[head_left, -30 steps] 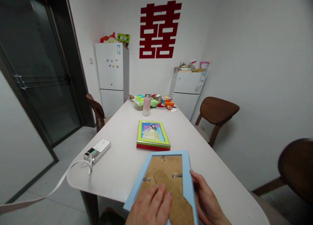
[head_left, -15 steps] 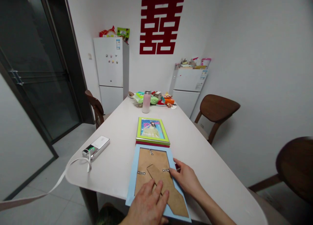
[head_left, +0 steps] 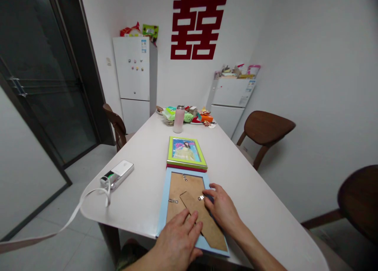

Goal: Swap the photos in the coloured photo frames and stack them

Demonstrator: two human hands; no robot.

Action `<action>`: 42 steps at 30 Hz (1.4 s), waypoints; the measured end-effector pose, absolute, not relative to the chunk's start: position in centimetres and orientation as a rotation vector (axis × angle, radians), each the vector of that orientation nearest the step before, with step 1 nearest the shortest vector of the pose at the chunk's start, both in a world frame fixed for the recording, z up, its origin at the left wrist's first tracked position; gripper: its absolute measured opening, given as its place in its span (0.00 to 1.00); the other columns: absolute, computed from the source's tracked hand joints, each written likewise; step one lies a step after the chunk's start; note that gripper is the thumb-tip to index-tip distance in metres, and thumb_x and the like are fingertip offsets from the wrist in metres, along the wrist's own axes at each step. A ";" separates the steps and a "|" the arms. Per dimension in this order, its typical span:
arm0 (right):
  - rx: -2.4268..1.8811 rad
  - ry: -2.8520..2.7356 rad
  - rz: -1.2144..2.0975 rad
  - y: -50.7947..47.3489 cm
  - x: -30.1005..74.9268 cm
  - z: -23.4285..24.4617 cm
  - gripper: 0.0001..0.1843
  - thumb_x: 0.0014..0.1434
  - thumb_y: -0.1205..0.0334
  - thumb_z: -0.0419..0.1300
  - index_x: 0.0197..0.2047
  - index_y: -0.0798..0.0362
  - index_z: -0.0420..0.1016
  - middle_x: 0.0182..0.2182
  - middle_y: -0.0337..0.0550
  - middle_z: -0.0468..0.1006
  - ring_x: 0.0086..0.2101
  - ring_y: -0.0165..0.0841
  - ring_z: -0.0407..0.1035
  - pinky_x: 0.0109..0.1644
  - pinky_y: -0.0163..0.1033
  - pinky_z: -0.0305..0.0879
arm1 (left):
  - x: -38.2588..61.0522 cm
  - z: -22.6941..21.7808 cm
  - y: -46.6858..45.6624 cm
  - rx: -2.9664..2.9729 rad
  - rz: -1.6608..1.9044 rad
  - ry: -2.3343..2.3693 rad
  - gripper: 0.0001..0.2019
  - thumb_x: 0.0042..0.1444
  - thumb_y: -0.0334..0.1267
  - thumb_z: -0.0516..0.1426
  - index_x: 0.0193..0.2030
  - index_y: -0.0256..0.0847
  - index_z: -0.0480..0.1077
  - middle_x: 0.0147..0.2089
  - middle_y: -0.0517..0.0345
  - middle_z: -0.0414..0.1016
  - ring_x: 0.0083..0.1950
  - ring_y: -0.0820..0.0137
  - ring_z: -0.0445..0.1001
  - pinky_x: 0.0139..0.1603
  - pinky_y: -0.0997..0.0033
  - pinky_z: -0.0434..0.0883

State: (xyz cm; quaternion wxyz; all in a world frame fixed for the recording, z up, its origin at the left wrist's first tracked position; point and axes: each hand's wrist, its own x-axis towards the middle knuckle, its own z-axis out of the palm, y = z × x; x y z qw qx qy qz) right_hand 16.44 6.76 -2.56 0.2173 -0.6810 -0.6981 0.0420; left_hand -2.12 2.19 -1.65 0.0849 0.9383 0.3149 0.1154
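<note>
Silver device point(head_left: 118, 173) set at left of bench point(head_left: 137, 202). Left hand point(head_left: 180, 237) laid flat, fingers slightly spread, on blue frame point(head_left: 191, 203), placed back-up on bench beside green frame point(head_left: 186, 150). Right hand point(head_left: 223, 207) curled at blue frame's right side, by metal clip point(head_left: 201, 198); any pinch cannot be told.
</note>
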 end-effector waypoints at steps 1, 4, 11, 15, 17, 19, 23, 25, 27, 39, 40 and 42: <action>-1.880 -1.926 0.103 6.8 16.4 -2.6 0.15 0.49 0.67 0.48 0.36 0.58 0.74 0.45 0.54 0.65 0.45 0.38 0.62 0.51 0.39 0.55 | -2.1 -1.6 2.2 2.792 0.340 0.932 0.27 0.52 0.47 0.52 0.56 0.37 0.54 0.59 0.49 0.54 0.58 0.58 0.53 0.56 0.61 0.56; -1.858 -1.911 0.089 6.9 16.5 -2.8 0.15 0.50 0.67 0.48 0.36 0.58 0.74 0.44 0.54 0.65 0.44 0.37 0.63 0.50 0.39 0.56 | -2.4 -1.5 2.1 2.755 0.328 0.937 0.26 0.52 0.46 0.53 0.55 0.37 0.55 0.59 0.49 0.55 0.59 0.59 0.53 0.56 0.62 0.56; -1.679 -1.963 0.085 6.2 14.4 -1.8 0.14 0.50 0.66 0.50 0.38 0.57 0.73 0.42 0.52 0.68 0.43 0.38 0.61 0.48 0.42 0.56 | -4.9 -1.5 2.1 2.660 0.401 1.106 0.23 0.49 0.45 0.55 0.51 0.39 0.60 0.56 0.49 0.60 0.57 0.59 0.57 0.56 0.52 0.54; -1.536 -2.076 0.281 6.2 10.8 -0.8 0.11 0.51 0.65 0.51 0.34 0.52 0.74 0.37 0.45 0.71 0.40 0.34 0.62 0.45 0.37 0.57 | -5.5 -1.7 2.2 2.651 0.484 1.099 0.23 0.47 0.43 0.57 0.50 0.39 0.60 0.55 0.49 0.62 0.56 0.61 0.59 0.56 0.51 0.54; -1.529 -2.134 0.300 6.6 9.2 -0.5 0.10 0.50 0.65 0.52 0.32 0.51 0.75 0.33 0.43 0.72 0.38 0.33 0.62 0.43 0.36 0.56 | -5.5 -1.8 2.1 2.634 0.504 1.090 0.24 0.46 0.41 0.58 0.51 0.40 0.59 0.55 0.51 0.61 0.56 0.61 0.58 0.56 0.52 0.53; -1.543 -2.177 0.287 7.1 8.3 -0.4 0.09 0.49 0.65 0.53 0.30 0.50 0.75 0.30 0.42 0.72 0.36 0.32 0.62 0.40 0.36 0.56 | -5.4 -1.9 2.0 2.616 0.532 1.081 0.24 0.47 0.41 0.57 0.52 0.41 0.58 0.55 0.52 0.61 0.56 0.62 0.58 0.57 0.53 0.53; -1.574 -2.188 0.251 7.6 7.7 -0.6 0.08 0.49 0.65 0.54 0.27 0.51 0.75 0.28 0.42 0.71 0.33 0.32 0.62 0.37 0.35 0.55 | -5.5 -2.3 2.0 2.598 0.582 1.064 0.24 0.48 0.41 0.56 0.53 0.41 0.57 0.55 0.53 0.61 0.56 0.63 0.57 0.57 0.53 0.52; -1.577 -2.180 0.238 7.7 7.6 -0.9 0.08 0.49 0.66 0.53 0.26 0.53 0.74 0.28 0.42 0.71 0.33 0.32 0.62 0.38 0.35 0.55 | -5.5 -2.3 2.0 2.588 0.578 1.062 0.23 0.48 0.41 0.56 0.52 0.41 0.58 0.55 0.53 0.61 0.56 0.63 0.57 0.57 0.53 0.52; -1.581 -2.166 0.222 7.7 7.4 -1.2 0.08 0.50 0.66 0.53 0.26 0.54 0.73 0.28 0.43 0.71 0.33 0.32 0.62 0.39 0.35 0.55 | -5.5 -2.3 2.0 2.578 0.562 1.068 0.23 0.48 0.41 0.56 0.51 0.40 0.59 0.55 0.52 0.62 0.56 0.62 0.58 0.57 0.53 0.52; -1.715 -2.025 0.101 10.9 10.1 -1.7 0.12 0.53 0.65 0.49 0.34 0.57 0.72 0.30 0.46 0.71 0.34 0.32 0.64 0.41 0.35 0.55 | -5.6 -2.8 2.1 2.631 0.644 1.052 0.19 0.47 0.42 0.57 0.46 0.37 0.63 0.52 0.47 0.66 0.53 0.59 0.62 0.54 0.50 0.57; -1.750 -2.003 0.083 11.5 10.5 -1.8 0.12 0.52 0.66 0.49 0.34 0.58 0.73 0.30 0.47 0.71 0.34 0.33 0.63 0.41 0.36 0.55 | -5.6 -2.9 2.1 2.632 0.650 1.046 0.19 0.48 0.43 0.56 0.46 0.37 0.63 0.51 0.46 0.66 0.53 0.59 0.63 0.54 0.50 0.57; -1.802 -1.970 0.059 12.5 11.1 -2.2 0.12 0.52 0.66 0.49 0.31 0.58 0.74 0.29 0.48 0.71 0.34 0.34 0.63 0.41 0.37 0.55 | -5.7 -2.8 2.1 2.628 0.663 1.040 0.19 0.48 0.43 0.56 0.46 0.38 0.63 0.51 0.47 0.66 0.53 0.60 0.63 0.54 0.51 0.57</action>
